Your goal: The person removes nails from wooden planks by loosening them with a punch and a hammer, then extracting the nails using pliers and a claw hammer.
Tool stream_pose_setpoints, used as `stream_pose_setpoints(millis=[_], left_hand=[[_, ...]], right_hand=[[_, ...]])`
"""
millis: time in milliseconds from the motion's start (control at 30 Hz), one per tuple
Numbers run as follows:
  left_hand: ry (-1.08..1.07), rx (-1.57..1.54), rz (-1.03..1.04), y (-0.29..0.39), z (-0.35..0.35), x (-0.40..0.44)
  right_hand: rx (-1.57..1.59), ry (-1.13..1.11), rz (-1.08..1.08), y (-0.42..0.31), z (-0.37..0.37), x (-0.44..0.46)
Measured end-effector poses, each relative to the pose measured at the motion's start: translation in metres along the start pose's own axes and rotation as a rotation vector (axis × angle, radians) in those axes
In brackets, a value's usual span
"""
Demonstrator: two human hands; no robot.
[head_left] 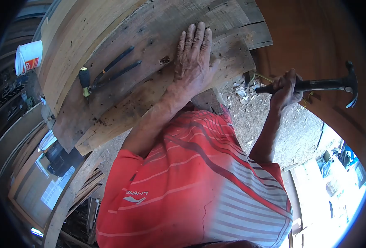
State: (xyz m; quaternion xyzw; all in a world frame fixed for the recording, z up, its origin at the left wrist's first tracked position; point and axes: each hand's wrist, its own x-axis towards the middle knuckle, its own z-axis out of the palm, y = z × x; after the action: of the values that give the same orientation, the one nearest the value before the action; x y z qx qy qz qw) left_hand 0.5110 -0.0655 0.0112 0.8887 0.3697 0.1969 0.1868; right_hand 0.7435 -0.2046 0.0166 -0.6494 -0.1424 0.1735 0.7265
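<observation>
Across the wooden table (150, 45), the left hand (194, 68) lies palm down, fingers (198, 39) straight and nearly together, thumb apart. Well off to its right, clear of the boards, the hammer (323, 85) runs crosswise, handle wrapped by the right hand's (286, 91) curled fingers, head outward. Leftward on the boards lie dark-handled pincers (118, 60), then a smaller screwdriver (84, 78).

Table (147, 84): weathered, stained wooden planks, edges uneven. Reading from the tabletop's middle: a dark-handled tool resembling pincers (116, 66) at 9 to 10 o'clock, handles pointing towards 2; a screwdriver (84, 82) just beside, at 9; left hand (194, 58) flat at 2.
</observation>
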Motion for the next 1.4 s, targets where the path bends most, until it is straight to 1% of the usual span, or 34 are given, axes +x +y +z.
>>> stream_pose_setpoints(millis=[33,133,233,333,367,400,433,533,633,700,800,833,867,933,1033,1133,1167,1267,1367,1400], left_hand=[[0.005,-0.002,-0.002,0.003,0.003,0.004],[-0.160,-0.053,0.257,0.014,0.004,0.005],[-0.276,-0.502,0.285,0.022,0.002,-0.016],[-0.073,-0.475,0.250,0.010,-0.035,-0.034],[-0.036,-0.428,0.175,0.001,-0.055,-0.040],[0.046,-0.355,0.125,-0.014,-0.072,-0.046],[0.129,-0.278,0.070,-0.029,-0.088,-0.055],[0.290,-0.046,-0.082,-0.094,-0.130,-0.089],[0.309,0.112,-0.201,-0.140,-0.165,-0.125],[0.268,0.137,-0.204,-0.148,-0.174,-0.139],[0.206,0.136,-0.156,-0.162,-0.179,-0.142],[0.181,0.123,-0.137,-0.165,-0.177,-0.144],[0.211,0.121,-0.148,-0.166,-0.178,-0.144],[0.275,0.129,-0.157,-0.172,-0.188,-0.137],[0.361,0.119,-0.365,-0.198,-0.196,-0.135],[0.252,0.267,-0.461,-0.216,-0.218,-0.134],[0.264,0.226,-0.444,-0.218,-0.219,-0.135],[0.035,0.264,-0.135,-0.210,-0.225,-0.139],[-0.020,0.258,-0.069,-0.201,-0.223,-0.145],[-0.022,0.256,-0.076,-0.206,-0.222,-0.148]], right_hand=[[-0.001,0.022,0.034,-0.002,-0.003,-0.001],[-0.143,0.032,0.127,0.011,-0.013,-0.008],[-0.221,-0.087,0.173,0.014,-0.003,-0.036],[-0.261,-0.237,0.193,0.014,0.003,-0.070],[-0.269,-0.271,0.186,0.013,0.010,-0.082],[-0.278,-0.304,0.178,0.013,0.017,-0.094],[-0.267,-0.321,0.234,0.013,0.024,-0.105],[-0.367,-0.382,0.260,0.023,0.041,-0.139],[-0.440,-0.449,0.215,0.023,0.068,-0.154],[-0.506,-0.448,0.202,0.016,0.085,-0.164],[-0.536,-0.470,0.176,0.015,0.097,-0.166],[-0.582,-0.465,0.212,0.012,0.096,-0.165],[-0.639,-0.479,0.231,0.007,0.098,-0.164],[-0.630,-0.490,0.259,0.005,0.099,-0.164],[-0.612,-0.487,0.296,0.005,0.097,-0.162],[-0.563,-0.442,0.282,0.011,0.096,-0.165],[-0.550,-0.433,0.274,0.013,0.096,-0.164],[-0.535,-0.409,0.260,0.014,0.097,-0.166],[-0.518,-0.425,0.241,0.016,0.098,-0.166],[-0.501,-0.435,0.229,0.017,0.097,-0.164]])
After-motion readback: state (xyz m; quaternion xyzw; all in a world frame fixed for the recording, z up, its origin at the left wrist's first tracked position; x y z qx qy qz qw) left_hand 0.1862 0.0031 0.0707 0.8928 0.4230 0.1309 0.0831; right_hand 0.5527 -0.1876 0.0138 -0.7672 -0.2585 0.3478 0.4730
